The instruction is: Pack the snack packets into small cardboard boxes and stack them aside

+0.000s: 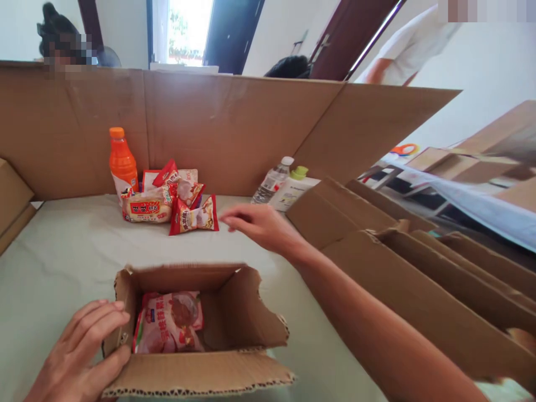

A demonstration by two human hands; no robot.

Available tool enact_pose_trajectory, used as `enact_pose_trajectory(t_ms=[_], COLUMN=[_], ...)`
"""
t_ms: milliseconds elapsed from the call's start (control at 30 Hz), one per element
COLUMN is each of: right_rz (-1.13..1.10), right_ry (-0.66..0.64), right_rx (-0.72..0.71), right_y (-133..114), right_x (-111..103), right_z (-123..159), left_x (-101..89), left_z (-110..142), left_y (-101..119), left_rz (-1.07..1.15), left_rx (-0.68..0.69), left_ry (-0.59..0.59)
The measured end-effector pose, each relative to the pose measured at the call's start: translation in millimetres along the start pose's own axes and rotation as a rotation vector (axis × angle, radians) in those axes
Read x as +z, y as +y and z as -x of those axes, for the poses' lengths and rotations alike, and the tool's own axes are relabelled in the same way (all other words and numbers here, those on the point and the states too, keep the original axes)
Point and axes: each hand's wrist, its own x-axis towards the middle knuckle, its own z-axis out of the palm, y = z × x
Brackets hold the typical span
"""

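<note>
My left hand (81,349) rests against the left wall of an open cardboard box (247,318), fingers lying flat on it. Inside the box lies a pink snack packet (170,324). My right hand (262,223) stretches forward over the table, fingers extended and holding nothing, just right of a red snack packet (193,218). That packet belongs to a small heap of snack packets (153,204) at the back of the table. An orange drink bottle (122,162) stands upright at the heap's left.
A tall cardboard wall (234,128) lines the back of the white table (62,251). A clear water bottle (273,181) and a white box (293,190) sit at the back right. Flattened cardboard sheets (419,279) lie on the right. Other people are behind the wall.
</note>
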Motion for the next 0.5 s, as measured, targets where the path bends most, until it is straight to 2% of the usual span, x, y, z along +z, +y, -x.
enact_pose_trajectory(t_ms=[100,200,267,300,400,500], right_rz=[0.235,0.257,0.252,0.229,0.074,-0.079], right_ry=[-0.015,-0.051,-0.054,-0.033,0.139,0.429], right_rx=[-0.01,0.023,0.064,0.087,0.158,0.155], right_y=[0,8,19,24,26,-7], right_x=[35,66,68,62,21,-22], right_z=[-69,-94,-85,-74,-27,32], left_x=[1.0,-1.6,-2.6,-2.3,1.1,6.5], left_z=[2,1,1,1,4,5], left_y=[6,11,12,12,8,5], left_rz=[-0.016,-0.006,0.009,0.025,0.097,0.143], left_rx=[-0.044,-0.076,-0.092,-0.094,-0.084,-0.083], left_ry=[-0.008,-0.019,-0.017,-0.015,0.007,0.039])
